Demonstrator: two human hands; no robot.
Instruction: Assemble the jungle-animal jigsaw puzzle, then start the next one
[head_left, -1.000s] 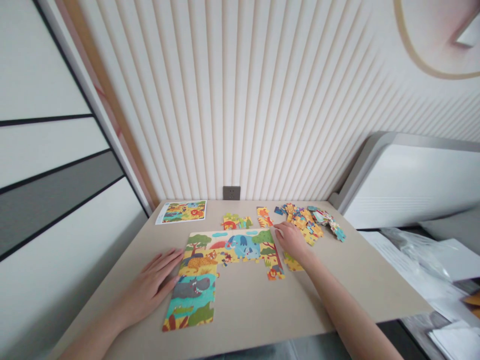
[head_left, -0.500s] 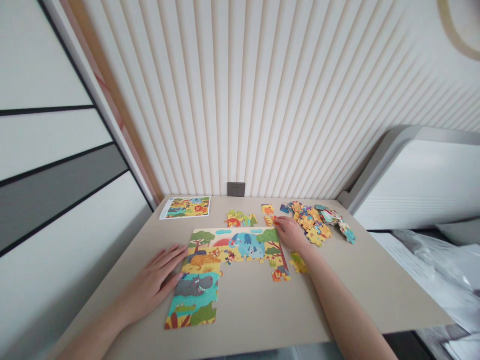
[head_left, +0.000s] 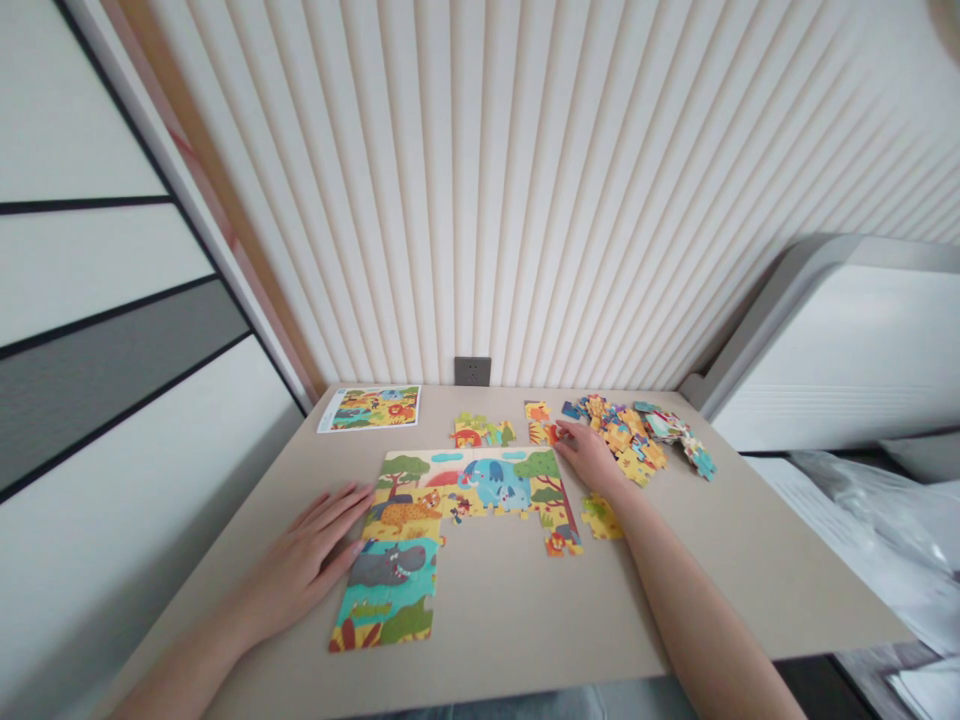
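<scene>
A partly assembled animal jigsaw [head_left: 457, 510] lies flat on the beige table [head_left: 525, 620]. My left hand [head_left: 311, 555] rests flat with fingers spread, its fingertips against the jigsaw's left edge. My right hand [head_left: 592, 458] reaches to the jigsaw's upper right corner, fingertips touching a small orange piece [head_left: 551, 434]. Whether it grips that piece is unclear. A heap of loose pieces [head_left: 637, 440] lies just right of this hand. One yellow-green piece [head_left: 600, 515] sits beside my right forearm.
A reference picture sheet [head_left: 371, 407] lies at the table's back left. A small joined cluster of pieces [head_left: 481, 432] sits behind the jigsaw. A wall socket [head_left: 472, 371] is on the ribbed wall. A white bed frame [head_left: 840, 350] stands to the right.
My right hand has slid forward and slightly left, from the jigsaw's right side to the orange piece at its upper right corner. My left hand has stayed put. The view has shifted slightly.
</scene>
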